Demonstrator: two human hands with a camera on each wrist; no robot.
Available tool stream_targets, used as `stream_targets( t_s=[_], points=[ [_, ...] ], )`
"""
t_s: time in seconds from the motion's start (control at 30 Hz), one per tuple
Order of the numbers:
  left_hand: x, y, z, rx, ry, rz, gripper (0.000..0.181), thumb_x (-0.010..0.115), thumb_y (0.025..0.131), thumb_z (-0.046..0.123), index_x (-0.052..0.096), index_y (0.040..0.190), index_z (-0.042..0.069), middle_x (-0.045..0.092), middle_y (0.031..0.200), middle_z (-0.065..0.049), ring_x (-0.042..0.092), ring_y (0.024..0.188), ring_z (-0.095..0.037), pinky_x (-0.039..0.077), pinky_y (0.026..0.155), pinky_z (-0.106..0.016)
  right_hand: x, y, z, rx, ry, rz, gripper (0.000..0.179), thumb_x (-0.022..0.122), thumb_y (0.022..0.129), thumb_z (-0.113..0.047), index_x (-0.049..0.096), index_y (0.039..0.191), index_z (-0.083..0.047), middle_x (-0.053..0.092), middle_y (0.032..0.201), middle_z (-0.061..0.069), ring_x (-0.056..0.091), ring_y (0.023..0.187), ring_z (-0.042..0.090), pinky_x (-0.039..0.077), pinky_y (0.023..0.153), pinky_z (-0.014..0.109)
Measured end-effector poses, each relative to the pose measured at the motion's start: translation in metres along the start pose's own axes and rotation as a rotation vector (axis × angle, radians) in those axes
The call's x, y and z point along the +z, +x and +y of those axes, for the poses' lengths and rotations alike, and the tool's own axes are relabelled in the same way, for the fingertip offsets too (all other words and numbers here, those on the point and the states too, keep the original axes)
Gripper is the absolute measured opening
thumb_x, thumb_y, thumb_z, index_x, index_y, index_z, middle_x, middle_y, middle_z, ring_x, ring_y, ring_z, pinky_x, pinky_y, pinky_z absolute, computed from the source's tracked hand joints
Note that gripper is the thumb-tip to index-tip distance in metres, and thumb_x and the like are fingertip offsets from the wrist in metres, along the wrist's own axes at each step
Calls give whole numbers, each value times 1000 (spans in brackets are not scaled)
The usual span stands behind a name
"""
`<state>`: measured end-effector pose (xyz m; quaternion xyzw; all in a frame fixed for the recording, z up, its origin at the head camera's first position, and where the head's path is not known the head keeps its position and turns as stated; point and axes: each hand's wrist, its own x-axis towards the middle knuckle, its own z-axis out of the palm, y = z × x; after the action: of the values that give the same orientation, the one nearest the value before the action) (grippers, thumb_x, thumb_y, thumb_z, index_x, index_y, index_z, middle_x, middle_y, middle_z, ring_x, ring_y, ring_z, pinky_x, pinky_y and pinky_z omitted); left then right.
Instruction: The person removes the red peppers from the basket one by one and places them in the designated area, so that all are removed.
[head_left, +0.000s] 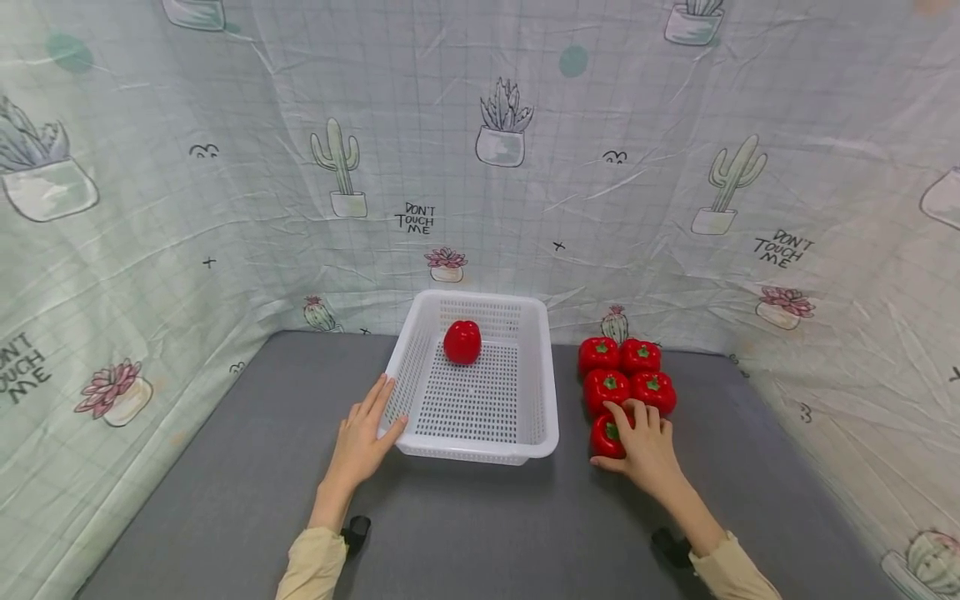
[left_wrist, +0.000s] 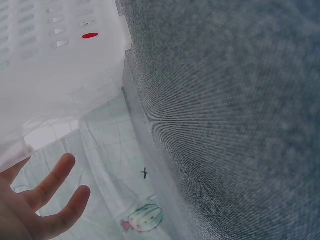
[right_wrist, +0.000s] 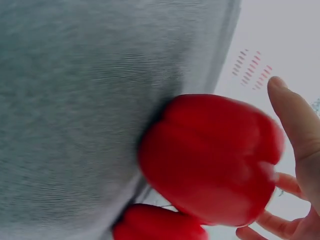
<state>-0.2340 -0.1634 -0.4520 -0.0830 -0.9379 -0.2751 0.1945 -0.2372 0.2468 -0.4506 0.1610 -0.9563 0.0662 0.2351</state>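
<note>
My left hand [head_left: 363,439] rests on the left rim of a white plastic basket [head_left: 551,392], its fingers straight and spread. Seen from the left wrist, the fingers [left_wrist: 59,176] lie beside the basket's outer wall [left_wrist: 60,90]. A single red bell pepper [head_left: 462,342] sits inside, near the back. My right hand [head_left: 647,446] is spread over the nearest red bell pepper [head_left: 606,437] on the table. In the right wrist view the thumb stands off that pepper [right_wrist: 215,157], while the other fingers reach behind it.
Several more red bell peppers [head_left: 607,388] with green stems stand in a tight cluster right of the basket, beyond my right hand. The table [head_left: 480,525] is dark grey. A cactus-printed cloth [head_left: 420,167] hangs behind it and along both sides.
</note>
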Motion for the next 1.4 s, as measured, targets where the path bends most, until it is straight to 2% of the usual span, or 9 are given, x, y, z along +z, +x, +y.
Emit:
stream_targets(
  t_s=[0.17, 0.4, 0.6, 0.8, 1.17, 1.4],
  points=[
    [1, 0, -1, 2, 5, 5, 61, 54, 85, 38, 33, 139, 17, 31, 145, -4, 46, 103, -29, 34, 73, -43, -9, 7, -7, -33, 86, 56, 80, 82, 54, -39, 48, 120, -12, 47, 107, 16, 41, 94, 31, 35, 72, 49],
    [3, -1, -1, 0, -6, 14, 61, 56, 85, 35, 33, 139, 16, 31, 145, -4, 46, 102, -28, 33, 72, -42, -19, 21, -20, -75, 182, 107, 70, 81, 59, -32, 50, 118, -9, 49, 108, 17, 44, 93, 30, 34, 70, 42],
    [2, -1, -1, -1, -9, 1, 61, 53, 86, 38, 33, 139, 17, 30, 146, -4, 46, 102, -28, 34, 73, -42, -27, 35, -29, -59, 243, 89, 65, 78, 64, -28, 50, 119, -9, 47, 111, 16, 44, 96, 29, 34, 73, 42],
    [1, -1, -1, -1, -10, -6, 61, 53, 86, 38, 32, 139, 18, 30, 146, -4, 46, 103, -28, 33, 73, -42, -36, 48, -39, -79, 261, 86, 62, 76, 67, -28, 50, 120, -9, 47, 112, 15, 43, 99, 28, 36, 77, 45],
    [1, -2, -1, -8, -1, -4, 62, 53, 86, 38, 32, 139, 17, 30, 145, -4, 46, 105, -29, 34, 75, -44, -52, 85, -68, -167, 300, 156, 57, 75, 68, -20, 52, 118, -7, 50, 111, 15, 44, 97, 27, 36, 79, 45],
    [2, -2, -1, -12, -8, -2, 62, 54, 85, 37, 32, 139, 17, 30, 145, -3, 45, 104, -28, 34, 74, -44, -56, 109, -90, -180, 349, 155, 47, 69, 75, -21, 52, 118, -8, 51, 110, 15, 45, 100, 30, 35, 82, 49]
  ],
)
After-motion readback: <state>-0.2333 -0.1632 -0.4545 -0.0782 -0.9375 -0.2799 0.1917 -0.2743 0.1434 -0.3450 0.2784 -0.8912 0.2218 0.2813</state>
